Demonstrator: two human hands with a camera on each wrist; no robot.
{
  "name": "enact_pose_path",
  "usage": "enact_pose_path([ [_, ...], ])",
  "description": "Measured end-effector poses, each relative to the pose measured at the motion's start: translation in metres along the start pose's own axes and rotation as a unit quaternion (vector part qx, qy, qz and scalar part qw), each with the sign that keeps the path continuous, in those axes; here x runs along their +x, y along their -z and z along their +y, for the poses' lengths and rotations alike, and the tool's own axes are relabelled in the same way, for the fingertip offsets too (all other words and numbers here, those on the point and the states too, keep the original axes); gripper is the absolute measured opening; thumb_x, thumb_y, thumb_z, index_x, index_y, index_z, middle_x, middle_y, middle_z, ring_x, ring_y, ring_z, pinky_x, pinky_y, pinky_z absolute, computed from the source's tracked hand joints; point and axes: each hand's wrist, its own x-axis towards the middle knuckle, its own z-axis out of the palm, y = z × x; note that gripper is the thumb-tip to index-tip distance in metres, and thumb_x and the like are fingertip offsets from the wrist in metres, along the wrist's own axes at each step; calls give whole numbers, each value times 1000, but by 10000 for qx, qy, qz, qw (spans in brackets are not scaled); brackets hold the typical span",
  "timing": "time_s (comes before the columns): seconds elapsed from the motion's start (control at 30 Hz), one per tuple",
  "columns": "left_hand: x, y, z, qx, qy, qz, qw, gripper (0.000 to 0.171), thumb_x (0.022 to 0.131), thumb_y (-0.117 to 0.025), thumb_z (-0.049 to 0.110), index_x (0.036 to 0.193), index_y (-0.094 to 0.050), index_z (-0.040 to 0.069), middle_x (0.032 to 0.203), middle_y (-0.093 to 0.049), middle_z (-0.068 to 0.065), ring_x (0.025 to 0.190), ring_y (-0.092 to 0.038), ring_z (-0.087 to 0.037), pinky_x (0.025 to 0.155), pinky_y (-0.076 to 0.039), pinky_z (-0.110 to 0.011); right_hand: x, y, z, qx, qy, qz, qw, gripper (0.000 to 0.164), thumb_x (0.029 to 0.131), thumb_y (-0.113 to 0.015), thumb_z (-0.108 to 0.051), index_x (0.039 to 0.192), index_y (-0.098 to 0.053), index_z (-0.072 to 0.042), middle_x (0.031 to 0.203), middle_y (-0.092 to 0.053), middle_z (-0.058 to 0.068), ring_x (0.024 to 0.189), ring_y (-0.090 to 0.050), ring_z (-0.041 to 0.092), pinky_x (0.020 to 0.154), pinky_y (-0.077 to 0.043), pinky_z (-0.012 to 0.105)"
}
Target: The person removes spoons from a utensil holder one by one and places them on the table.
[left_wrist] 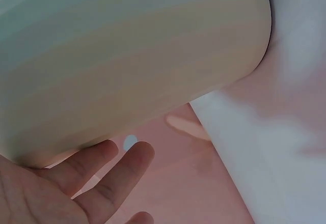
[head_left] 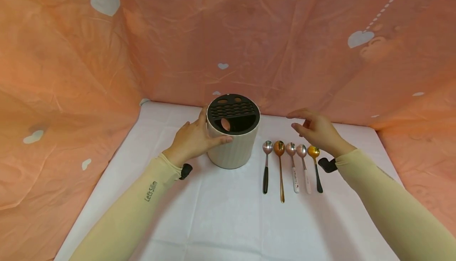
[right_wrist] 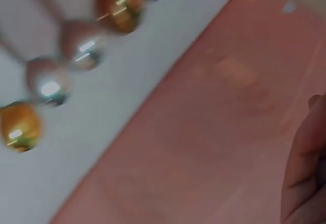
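Observation:
A cream ribbed utensil holder (head_left: 229,152) stands upright at the back middle of the white table. Slots and holes pierce its black top (head_left: 233,112). My left hand (head_left: 192,138) rests on the holder's left side, thumb across the front and fingers toward the back; in the left wrist view those fingers (left_wrist: 119,183) look fairly straight. Right of the holder, my right hand (head_left: 318,130) hovers with bent, parted fingers and nothing between them. Several spoons lie in a row below it: a black-handled one (head_left: 265,174), a copper-coloured one (head_left: 279,148), two pale-handled ones and a gold-bowled one (head_left: 314,151).
A white cloth (head_left: 221,221) covers the table. Orange-pink fabric (head_left: 249,35) with white hearts hangs along the back and both sides, close behind the holder. In the right wrist view the table edge runs slantwise beyond the spoon bowls (right_wrist: 48,81).

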Motion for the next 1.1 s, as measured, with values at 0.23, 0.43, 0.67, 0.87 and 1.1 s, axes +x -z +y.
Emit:
enact_pose_path([
  [0.23, 0, 0, -1, -80, -52, -12, 10000, 128, 69, -53, 92, 161, -1, 18, 133, -60, -20, 112, -63, -35, 111, -26, -58, 25, -13, -61, -46, 1159, -16, 9932, 32, 94, -69, -10, 126, -69, -15, 114, -66, -1, 61, -54, 11, 54, -45, 28],
  [0.43, 1, 1, -2, -15, -24, -76, 10000, 133, 68, -49, 94, 160, 0, 12, 133, -59, -23, 116, -61, -36, 111, -26, -58, 45, -28, -103, -186, 2376, -109, 9711, 30, 94, -68, -9, 124, -70, -13, 125, -64, 0, 67, -53, 7, 62, -48, 28],
  [0.67, 1, 1, -1, 12, 2, -124, 9999, 134, 67, -46, 96, 161, 1, 12, 132, -60, -22, 118, -60, -38, 110, -29, -57, 55, -45, -129, -493, 2944, -157, 9543, 31, 92, -65, -4, 121, -72, -12, 125, -64, 1, 82, -60, 13, 63, -47, 29],
  [0.87, 1, 1, 0, 29, 70, -142, 9999, 136, 65, -45, 98, 161, 2, 13, 134, -58, -23, 120, -57, -40, 108, -31, -57, 56, -52, -136, -1023, 3047, -256, 9466, 36, 91, -59, 1, 120, -74, -15, 124, -64, 1, 101, -62, 16, 59, -50, 32],
  [1.1, 1, 0, -2, -7, 70, -126, 9999, 136, 65, -45, 98, 161, 3, 14, 136, -57, -22, 120, -58, -37, 110, -29, -56, 55, -54, -135, -1255, 2989, -352, 9454, 41, 88, -57, 4, 120, -73, -17, 124, -63, 0, 104, -62, 16, 56, -49, 31],
])
